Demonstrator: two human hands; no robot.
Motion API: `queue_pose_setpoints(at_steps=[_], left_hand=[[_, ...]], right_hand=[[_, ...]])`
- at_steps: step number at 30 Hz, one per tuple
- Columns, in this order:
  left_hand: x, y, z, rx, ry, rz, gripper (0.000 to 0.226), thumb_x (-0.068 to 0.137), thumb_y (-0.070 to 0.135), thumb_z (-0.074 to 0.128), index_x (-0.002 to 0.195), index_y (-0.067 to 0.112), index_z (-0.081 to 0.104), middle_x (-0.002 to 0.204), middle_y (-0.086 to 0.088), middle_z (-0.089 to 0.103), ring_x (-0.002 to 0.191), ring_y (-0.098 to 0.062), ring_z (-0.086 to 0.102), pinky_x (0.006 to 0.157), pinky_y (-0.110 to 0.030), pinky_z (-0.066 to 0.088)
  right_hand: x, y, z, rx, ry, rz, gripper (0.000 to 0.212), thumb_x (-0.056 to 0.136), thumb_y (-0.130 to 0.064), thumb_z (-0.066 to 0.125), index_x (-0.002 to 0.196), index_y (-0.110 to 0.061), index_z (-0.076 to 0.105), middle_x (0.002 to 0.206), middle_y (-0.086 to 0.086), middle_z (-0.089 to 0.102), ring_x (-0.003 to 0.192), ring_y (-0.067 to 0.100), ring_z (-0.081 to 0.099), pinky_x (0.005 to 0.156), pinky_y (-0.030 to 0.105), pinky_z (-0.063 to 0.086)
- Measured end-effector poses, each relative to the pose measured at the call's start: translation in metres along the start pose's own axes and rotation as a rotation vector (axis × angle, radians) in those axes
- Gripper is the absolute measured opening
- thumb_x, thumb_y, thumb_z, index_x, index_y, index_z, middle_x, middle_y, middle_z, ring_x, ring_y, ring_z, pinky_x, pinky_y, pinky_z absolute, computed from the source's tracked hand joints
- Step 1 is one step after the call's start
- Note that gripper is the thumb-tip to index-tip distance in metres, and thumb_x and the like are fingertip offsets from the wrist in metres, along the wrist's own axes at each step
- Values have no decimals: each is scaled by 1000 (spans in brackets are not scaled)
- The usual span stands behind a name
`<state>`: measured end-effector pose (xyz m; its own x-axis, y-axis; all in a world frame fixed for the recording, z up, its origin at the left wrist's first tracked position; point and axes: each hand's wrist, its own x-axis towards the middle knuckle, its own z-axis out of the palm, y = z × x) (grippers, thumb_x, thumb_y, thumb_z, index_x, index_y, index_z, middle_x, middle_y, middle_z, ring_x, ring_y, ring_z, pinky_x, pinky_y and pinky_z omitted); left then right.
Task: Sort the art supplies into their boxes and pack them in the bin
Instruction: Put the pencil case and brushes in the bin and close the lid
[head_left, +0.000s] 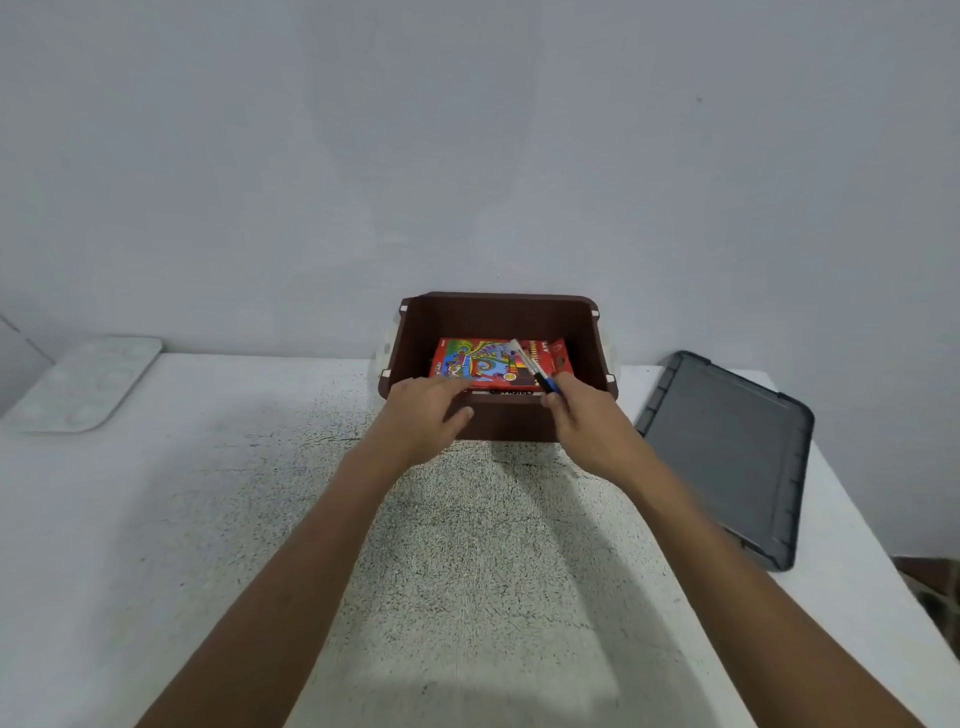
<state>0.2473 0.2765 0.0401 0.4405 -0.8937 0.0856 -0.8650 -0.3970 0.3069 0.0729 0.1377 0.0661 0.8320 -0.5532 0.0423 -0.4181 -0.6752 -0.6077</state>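
Packing is looking nearly done: crayon box (488, 364) in the bin (415, 338), right grip (587, 421) pinching brushes (530, 364) above, left grip (426, 410) slack, empty.

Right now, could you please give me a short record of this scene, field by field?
container: brown bin, lid off, at the far edge of the table
contents: red printed box lying flat inside
left: left hand, fingers straight, reaching over the near rim toward the box
right: right hand pinches paintbrushes, tips over the box
cover: grey lid on the table, right of the bin
other: white paint palette, far left
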Motion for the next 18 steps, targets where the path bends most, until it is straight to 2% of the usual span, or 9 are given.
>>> queue_pose_setpoints(at_steps=[3,7,12,15,18], left_hand=[[1,-3,7,29,-30,-36,45,99,38,50,140,20,50,135,-3,60,120,-23,54,102,-39,39],[-4,0,11,-57,33,-93,34,98,40,52,126,23,61,124,2,65,110,-20,57,98,-39,39],[-27,5,11,-232,7,-165,24,94,44,58,111,29,68,109,9,68,103,-15,59,97,-44,44],[-44,5,8,-324,-19,-179,20,91,44,63,105,31,70,101,15,67,95,-7,60,91,-38,49],[-58,6,1,-421,-125,-213,16,88,47,66,98,35,68,96,18,66,89,2,59,77,-26,50]], right_hand=[[2,6,6,-95,-21,-11,13,103,-19,40,93,-12,43,81,-2,50,72,20,46,58,32,31],[-4,11,10,-118,27,-47,12,103,-20,39,92,-18,39,74,-12,41,69,15,43,51,28,24],[-17,12,10,-164,65,-35,10,104,-24,37,97,-17,40,73,-5,49,62,16,48,52,33,31],[-28,10,11,-258,57,-40,10,104,-26,36,100,-18,39,74,-2,55,59,21,53,51,34,38],[-41,7,13,-394,58,-55,10,103,-29,34,101,-20,36,71,-3,48,58,26,47,50,33,31]])
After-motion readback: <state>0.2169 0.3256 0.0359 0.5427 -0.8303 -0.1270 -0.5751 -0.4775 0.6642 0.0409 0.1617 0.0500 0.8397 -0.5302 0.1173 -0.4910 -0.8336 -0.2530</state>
